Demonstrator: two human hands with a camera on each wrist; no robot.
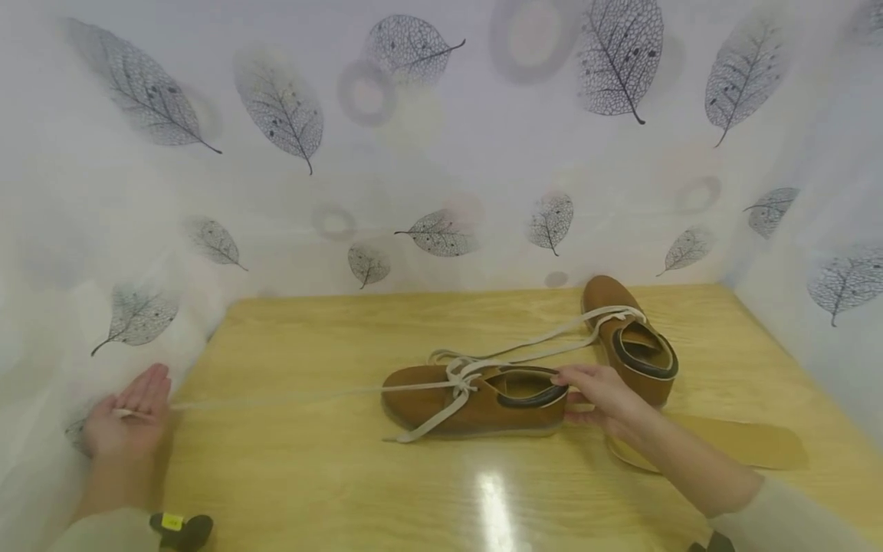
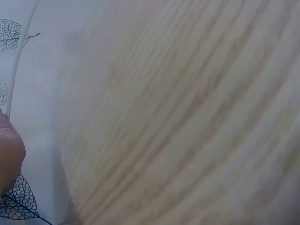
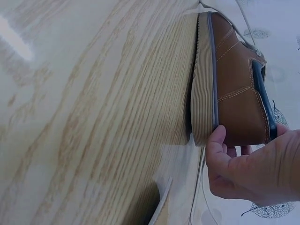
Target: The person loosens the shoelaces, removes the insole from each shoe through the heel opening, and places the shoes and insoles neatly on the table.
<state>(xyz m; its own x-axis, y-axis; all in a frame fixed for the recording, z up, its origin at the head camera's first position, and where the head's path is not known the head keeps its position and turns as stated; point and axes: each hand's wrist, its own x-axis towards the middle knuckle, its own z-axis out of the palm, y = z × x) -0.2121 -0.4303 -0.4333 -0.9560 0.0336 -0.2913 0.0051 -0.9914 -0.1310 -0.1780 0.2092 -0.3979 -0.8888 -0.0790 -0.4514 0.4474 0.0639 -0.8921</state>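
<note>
A brown shoe [image 1: 421,385] lies sole down on the wooden table, its toe to the left. From the bow-like tangle at its tongue, a pale shoelace [image 1: 310,395] runs taut to my left hand [image 1: 131,418], out by the table's left edge. That hand is palm up and holds the lace near its end; the left wrist view catches the thumb [image 2: 10,154] and the lace [image 2: 18,61] only at its edge. My right hand [image 1: 603,395] grips the shoe's heel, with fingertips at the collar and low against the heel in the right wrist view.
Behind and to the right lies a second brown shoe [image 1: 658,392], its loose laces [image 1: 538,349] trailing left behind the first shoe. A tan insole [image 1: 766,446] lies flat at the right, partly under my right forearm. A leaf-print sheet [image 1: 441,169] walls the back and sides.
</note>
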